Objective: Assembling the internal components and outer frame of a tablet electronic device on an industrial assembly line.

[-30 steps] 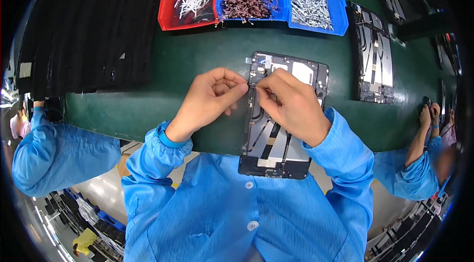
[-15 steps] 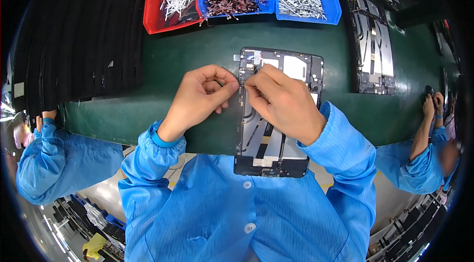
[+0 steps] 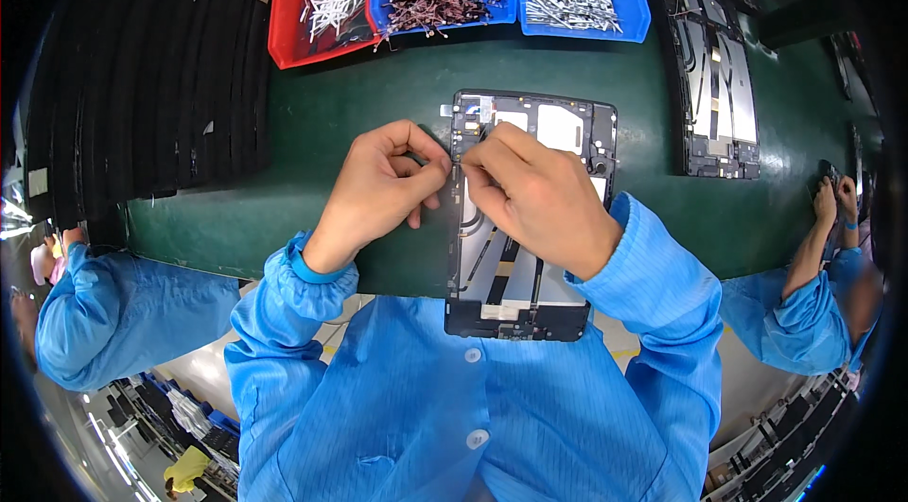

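Note:
An opened tablet point(image 3: 567, 308) lies in front of me, its inner boards, silver plates and dark ribbon cables exposed. Its lower end reaches past the table's near edge. At the tablet's upper left edge my left hand point(image 3: 383, 181) pinches with thumb and forefinger; whatever is between the tips is too small to make out. My right hand point(image 3: 544, 190) is bent over the tablet's upper half, its fingertips pinched together by the same edge, close to the left ones. What they hold, if anything, is hidden. A small clear tab point(image 3: 446, 111) sticks out at the tablet's upper left corner.
Along the back stand a red bin point(image 3: 288, 25) of white strips, a blue bin point(image 3: 445, 27) of thin pinkish wires and a blue bin point(image 3: 638, 6) of silvery strips. Stacked black trays point(image 3: 142, 77) fill the left; another opened tablet point(image 3: 714, 86) lies right. Co-workers flank me.
Both hands keep their pinches at the tablet's left edge, with hardly any movement. The whole view has shifted slightly. The co-worker's hands on the right have moved a little.

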